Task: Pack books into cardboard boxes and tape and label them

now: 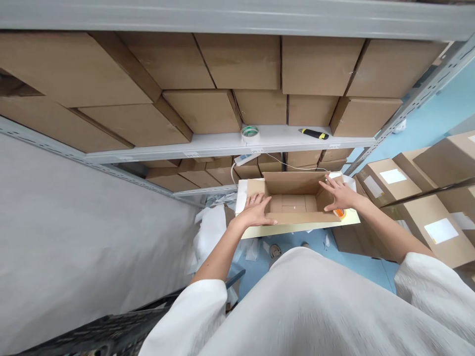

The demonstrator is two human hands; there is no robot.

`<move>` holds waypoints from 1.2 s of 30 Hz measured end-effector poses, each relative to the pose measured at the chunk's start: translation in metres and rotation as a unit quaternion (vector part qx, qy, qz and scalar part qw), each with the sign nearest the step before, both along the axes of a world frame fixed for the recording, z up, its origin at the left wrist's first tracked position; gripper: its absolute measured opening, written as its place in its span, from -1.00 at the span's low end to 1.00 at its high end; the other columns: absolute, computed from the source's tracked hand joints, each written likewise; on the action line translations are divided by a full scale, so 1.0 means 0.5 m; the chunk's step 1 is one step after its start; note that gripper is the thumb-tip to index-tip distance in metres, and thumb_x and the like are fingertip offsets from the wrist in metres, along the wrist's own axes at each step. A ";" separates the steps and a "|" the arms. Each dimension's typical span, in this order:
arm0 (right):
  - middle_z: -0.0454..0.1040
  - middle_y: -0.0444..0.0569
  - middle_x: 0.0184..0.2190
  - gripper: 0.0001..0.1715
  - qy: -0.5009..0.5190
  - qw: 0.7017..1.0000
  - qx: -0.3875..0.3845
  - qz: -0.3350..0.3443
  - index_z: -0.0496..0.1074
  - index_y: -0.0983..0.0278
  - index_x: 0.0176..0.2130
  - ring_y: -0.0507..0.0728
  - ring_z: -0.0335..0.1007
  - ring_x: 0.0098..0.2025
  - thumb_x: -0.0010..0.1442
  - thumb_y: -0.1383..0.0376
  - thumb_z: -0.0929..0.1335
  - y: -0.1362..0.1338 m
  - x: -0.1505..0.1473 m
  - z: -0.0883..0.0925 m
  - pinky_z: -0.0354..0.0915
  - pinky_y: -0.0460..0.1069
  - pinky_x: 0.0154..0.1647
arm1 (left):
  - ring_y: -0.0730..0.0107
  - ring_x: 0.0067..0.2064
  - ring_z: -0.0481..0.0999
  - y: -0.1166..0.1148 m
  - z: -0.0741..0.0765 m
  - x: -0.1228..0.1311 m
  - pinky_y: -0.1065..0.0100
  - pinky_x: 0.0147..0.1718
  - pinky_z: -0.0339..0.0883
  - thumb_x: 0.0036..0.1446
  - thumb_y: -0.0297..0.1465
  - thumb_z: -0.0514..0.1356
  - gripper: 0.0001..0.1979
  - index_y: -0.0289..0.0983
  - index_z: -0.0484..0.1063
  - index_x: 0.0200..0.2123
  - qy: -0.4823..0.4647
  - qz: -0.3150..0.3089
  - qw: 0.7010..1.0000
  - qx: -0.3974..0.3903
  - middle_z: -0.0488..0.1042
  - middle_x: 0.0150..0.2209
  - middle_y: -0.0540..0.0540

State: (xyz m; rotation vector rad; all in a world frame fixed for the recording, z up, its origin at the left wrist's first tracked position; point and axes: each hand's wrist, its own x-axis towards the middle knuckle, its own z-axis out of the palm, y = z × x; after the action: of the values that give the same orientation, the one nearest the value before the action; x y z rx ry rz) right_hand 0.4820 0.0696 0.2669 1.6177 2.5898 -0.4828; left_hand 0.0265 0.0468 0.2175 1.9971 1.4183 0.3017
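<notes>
An open-topped cardboard box stands in front of me on a narrow pale board, and its inside shows only bare cardboard. My left hand lies over the box's left end, fingers spread on the flap and thumb along the near edge. At the other end, my right hand rests with fingers spread on the right flap and rim. Neither hand is wrapped round anything. Close to my right wrist, an orange-and-yellow roll of tape sits on the board, partly hidden by the box.
Stacked cartons fill the metal shelving ahead. On the shelf lie a tape roll and a yellow-black utility knife. A power strip with a white cable hangs below. Labelled cartons stand right; paper scraps litter the left.
</notes>
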 end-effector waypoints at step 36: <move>-0.90 0.14 0.62 0.86 -0.247 0.965 -0.089 0.004 -0.65 0.00 0.62 0.86 -0.35 0.62 -0.07 -0.38 0.55 0.065 -0.042 -0.024 -0.02 0.63 0.42 | 0.09 0.17 0.62 0.024 -0.015 -0.135 0.06 0.24 0.49 0.50 -0.28 0.12 -0.70 -0.18 0.52 0.17 -0.190 0.217 0.920 0.264 0.63 0.11 -0.23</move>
State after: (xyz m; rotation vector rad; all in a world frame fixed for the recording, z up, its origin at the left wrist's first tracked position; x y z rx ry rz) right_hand 0.4610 0.1023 0.2548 1.4426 2.1202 -0.2578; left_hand -0.0412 0.0588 0.2101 1.8380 1.6153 1.3162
